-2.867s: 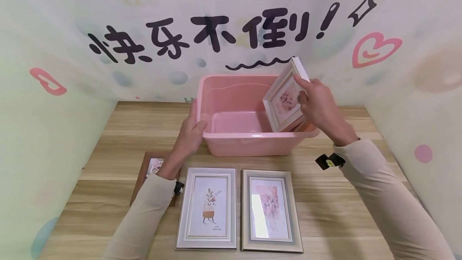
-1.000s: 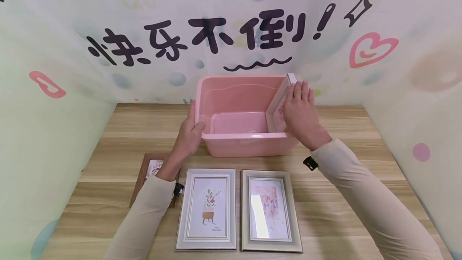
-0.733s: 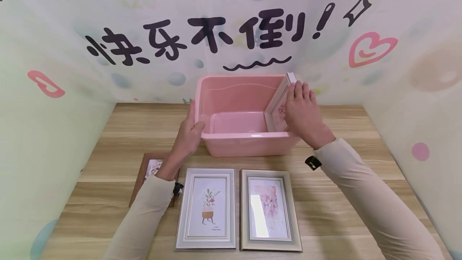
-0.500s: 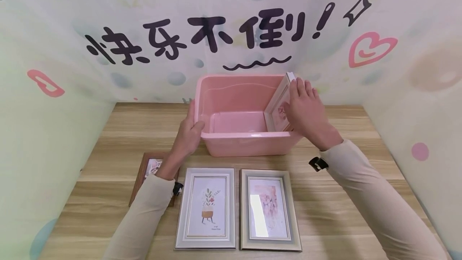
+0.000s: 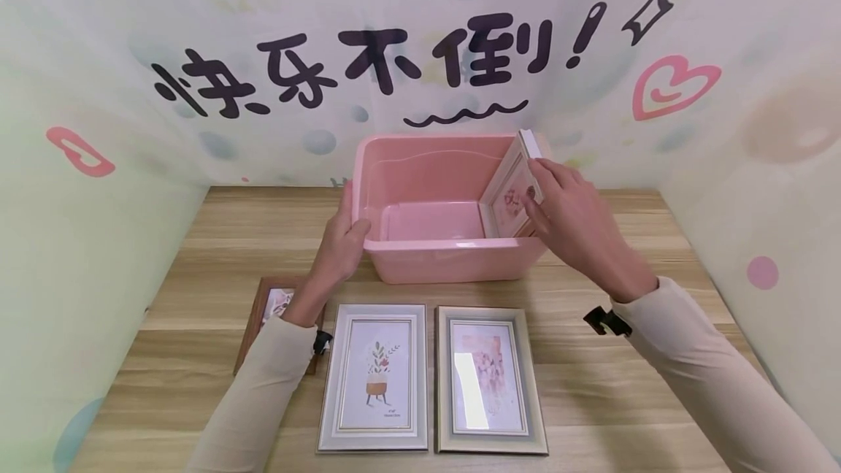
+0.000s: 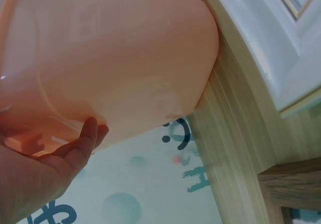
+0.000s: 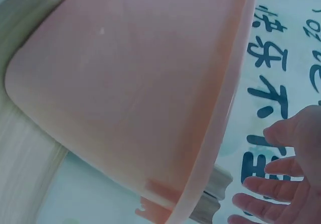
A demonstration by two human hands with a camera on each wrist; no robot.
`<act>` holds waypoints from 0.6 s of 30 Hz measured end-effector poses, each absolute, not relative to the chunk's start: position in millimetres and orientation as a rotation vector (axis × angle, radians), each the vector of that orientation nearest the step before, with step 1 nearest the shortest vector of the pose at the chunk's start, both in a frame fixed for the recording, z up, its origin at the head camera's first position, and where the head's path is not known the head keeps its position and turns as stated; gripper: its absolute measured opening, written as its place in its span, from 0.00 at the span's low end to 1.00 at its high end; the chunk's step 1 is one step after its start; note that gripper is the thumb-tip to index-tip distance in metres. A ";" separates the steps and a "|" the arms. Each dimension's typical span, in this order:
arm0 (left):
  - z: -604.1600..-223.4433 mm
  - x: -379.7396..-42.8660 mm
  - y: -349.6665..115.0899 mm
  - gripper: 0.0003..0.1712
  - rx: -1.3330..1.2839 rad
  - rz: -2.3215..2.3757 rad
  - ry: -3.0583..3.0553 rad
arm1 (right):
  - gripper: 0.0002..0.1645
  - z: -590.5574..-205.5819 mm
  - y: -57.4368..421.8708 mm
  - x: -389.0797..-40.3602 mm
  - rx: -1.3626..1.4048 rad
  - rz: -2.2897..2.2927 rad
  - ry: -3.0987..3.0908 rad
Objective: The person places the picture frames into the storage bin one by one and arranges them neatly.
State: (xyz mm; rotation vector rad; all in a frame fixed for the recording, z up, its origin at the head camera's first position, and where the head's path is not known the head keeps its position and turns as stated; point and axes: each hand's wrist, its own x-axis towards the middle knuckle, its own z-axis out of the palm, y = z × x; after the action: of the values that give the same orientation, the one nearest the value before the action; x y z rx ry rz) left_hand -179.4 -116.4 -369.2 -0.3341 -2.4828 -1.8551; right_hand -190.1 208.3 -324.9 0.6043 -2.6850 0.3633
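Observation:
A pink plastic tub (image 5: 453,261) stands at the back of the table. My left hand (image 5: 338,247) grips its left rim; in the left wrist view the fingers (image 6: 88,136) lie against the tub's outer wall. Inside, at the right end, a white picture frame (image 5: 509,199) with a pink flower print leans against the wall, its top corner above the rim. Over that end hovers my right hand (image 5: 571,214), partly covering the frame. The right wrist view shows its fingers (image 7: 266,189) spread and apart from the frame corners (image 7: 213,189). Something brown shows low behind the frame.
In front of the tub lie a white frame (image 5: 328,385) with a potted-plant print and a champagne-coloured frame (image 5: 535,407) with a pink print. A brown wooden frame (image 5: 252,327) lies at left, partly under my left forearm. A printed cloth backdrop (image 5: 263,144) rises behind.
My right hand lowered the white frame into the tub's right end and pressed it against the wall. It has since let go and drawn back to the right. My left hand has stayed put.

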 end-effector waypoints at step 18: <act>-369.6 -179.6 -117.3 0.42 -0.365 -1.835 -2.484 | 0.33 -354.4 210.9 -141.7 0.884 0.511 -2.514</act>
State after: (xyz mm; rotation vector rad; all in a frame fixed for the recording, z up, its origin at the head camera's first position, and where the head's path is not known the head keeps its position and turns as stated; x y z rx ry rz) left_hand -179.6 -117.3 -369.6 -0.3653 -2.4835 -1.8350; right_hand -141.7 210.9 -354.4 0.8837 -2.5141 0.5106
